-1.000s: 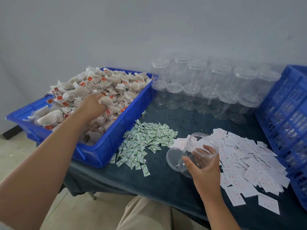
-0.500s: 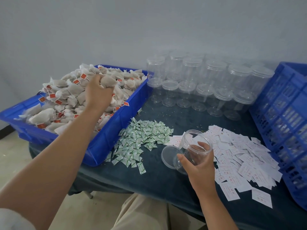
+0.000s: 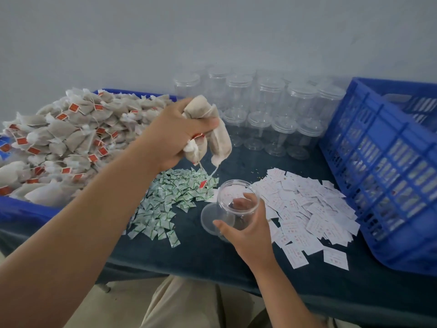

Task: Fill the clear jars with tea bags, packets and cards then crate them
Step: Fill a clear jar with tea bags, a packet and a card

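Fingers of our right hand [image 3: 248, 235] are curling round an open clear jar [image 3: 230, 197] at lower centre of the frame. We are holding it tilted, a clear lid [image 3: 208, 220] lying beside it on the dark table [image 3: 189, 254]. White cards [image 3: 307, 209] are lying to its right, green packets [image 3: 170, 197] to its left. Above the packets our left hand [image 3: 170, 136] is clutching a bunch of tea bags [image 3: 212, 131], strings dangling. Farther back, a blue bin [image 3: 23, 210] at left is brimming with more, capped jars [image 3: 267, 102] are standing by the wall, and a blue crate [image 3: 378, 174] is sitting at right.
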Demonstrator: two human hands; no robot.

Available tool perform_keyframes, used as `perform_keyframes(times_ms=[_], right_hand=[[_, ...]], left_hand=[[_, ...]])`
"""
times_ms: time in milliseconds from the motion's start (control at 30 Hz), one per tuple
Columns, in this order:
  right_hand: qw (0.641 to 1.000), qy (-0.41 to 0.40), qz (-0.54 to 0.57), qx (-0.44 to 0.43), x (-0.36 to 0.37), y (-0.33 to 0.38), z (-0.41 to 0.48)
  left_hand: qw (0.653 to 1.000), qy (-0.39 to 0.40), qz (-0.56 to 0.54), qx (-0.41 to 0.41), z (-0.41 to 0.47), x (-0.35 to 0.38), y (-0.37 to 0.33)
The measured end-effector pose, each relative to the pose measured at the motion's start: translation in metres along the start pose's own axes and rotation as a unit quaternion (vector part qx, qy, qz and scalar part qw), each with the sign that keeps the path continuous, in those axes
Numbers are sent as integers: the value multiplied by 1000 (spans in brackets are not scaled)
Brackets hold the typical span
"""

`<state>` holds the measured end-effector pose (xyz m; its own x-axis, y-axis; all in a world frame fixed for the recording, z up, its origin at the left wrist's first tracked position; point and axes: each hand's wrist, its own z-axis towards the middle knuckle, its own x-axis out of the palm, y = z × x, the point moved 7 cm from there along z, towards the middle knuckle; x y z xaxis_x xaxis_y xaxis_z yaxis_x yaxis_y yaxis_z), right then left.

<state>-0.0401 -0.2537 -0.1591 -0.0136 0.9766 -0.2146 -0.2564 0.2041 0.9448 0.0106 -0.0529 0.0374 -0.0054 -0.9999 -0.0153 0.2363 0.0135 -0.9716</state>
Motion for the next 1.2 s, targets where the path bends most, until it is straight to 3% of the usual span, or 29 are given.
perform_keyframes(times_ms=[200,367,533,700,1200], right_hand=[[1000,-7,-14,1,-2,1,0],[1000,-20,-17,7,-4,-1,1],[1000,-22,-4,6,-2,-1,0],[1000,-20,-4,7,-2,0,0],[999,-33,-2,11,-4,0,1]], left_hand=[[990,42,114,-74,-12,48,35],[952,116,266,-99,-19,59,52],[953,101,262,-116,-20,50,49],[901,144,390,-125,-22,55,55],[831,165,531,-14,-9,80,60]])
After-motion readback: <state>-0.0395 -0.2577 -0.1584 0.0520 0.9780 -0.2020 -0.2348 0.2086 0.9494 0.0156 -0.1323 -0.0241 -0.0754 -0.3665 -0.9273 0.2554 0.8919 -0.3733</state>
